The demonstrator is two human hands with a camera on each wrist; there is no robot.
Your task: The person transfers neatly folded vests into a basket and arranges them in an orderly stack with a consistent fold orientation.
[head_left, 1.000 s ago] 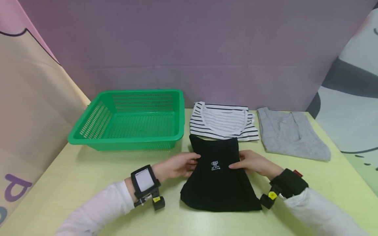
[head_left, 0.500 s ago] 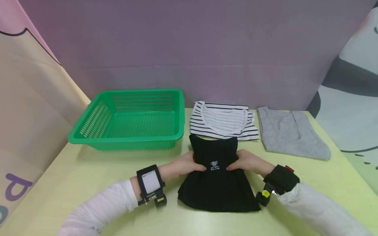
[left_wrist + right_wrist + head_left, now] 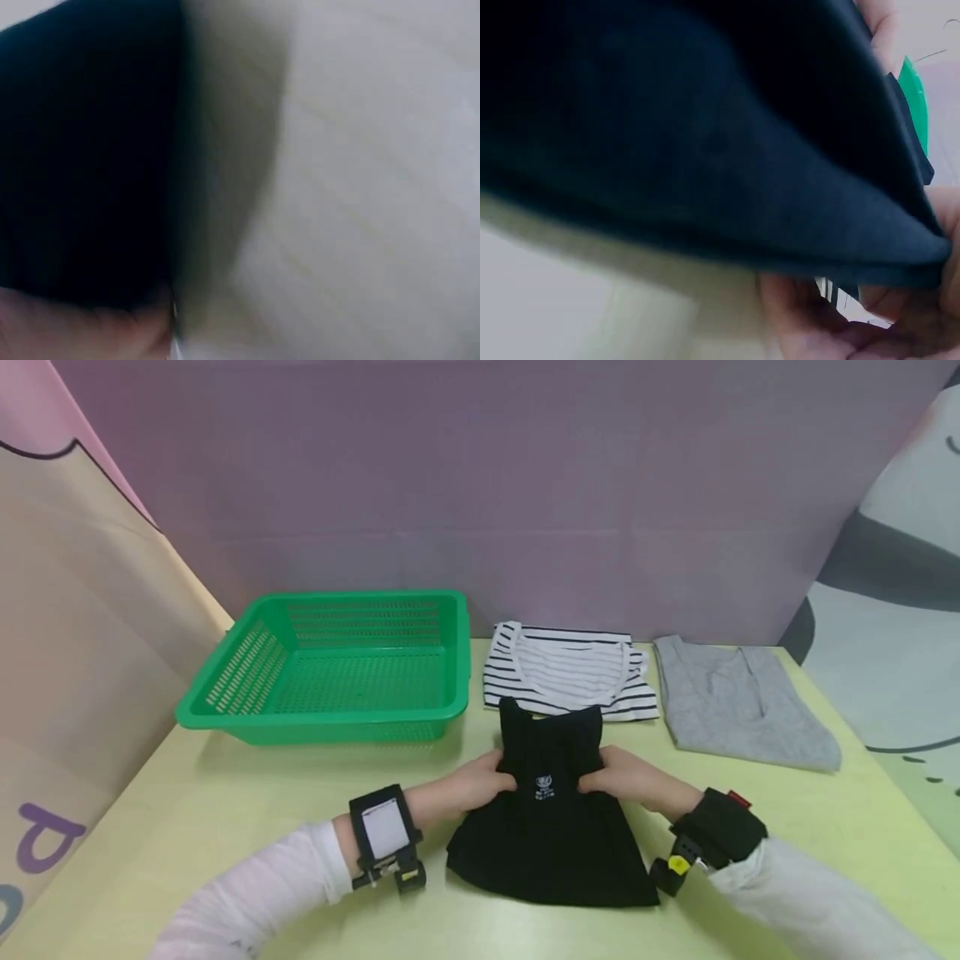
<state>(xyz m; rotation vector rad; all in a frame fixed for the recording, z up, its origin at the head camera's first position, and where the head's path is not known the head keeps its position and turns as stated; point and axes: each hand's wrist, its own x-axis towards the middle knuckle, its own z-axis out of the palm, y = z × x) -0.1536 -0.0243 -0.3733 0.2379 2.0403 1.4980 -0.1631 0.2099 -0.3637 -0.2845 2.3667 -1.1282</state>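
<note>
A black folded garment, with a small white print near its middle, lies in front of me in the head view. My left hand grips its left side, thumb on top and fingers tucked behind the cloth. On the opposite side my right hand pinches the edge the same way. The cloth bunches slightly between the hands. Up close in the right wrist view, the right fingers hold a corner of the dark fabric. In the left wrist view the dark cloth hides most of the left hand.
A green plastic basket stands at the back left of the pale yellow table. Behind the black garment lies a folded striped shirt. To its right is a folded grey garment. A mauve curtain hangs behind the table.
Both hands have closed onto the black garment's sides, the left shifting right. The garment's upper part has become narrower and more bunched between them.
</note>
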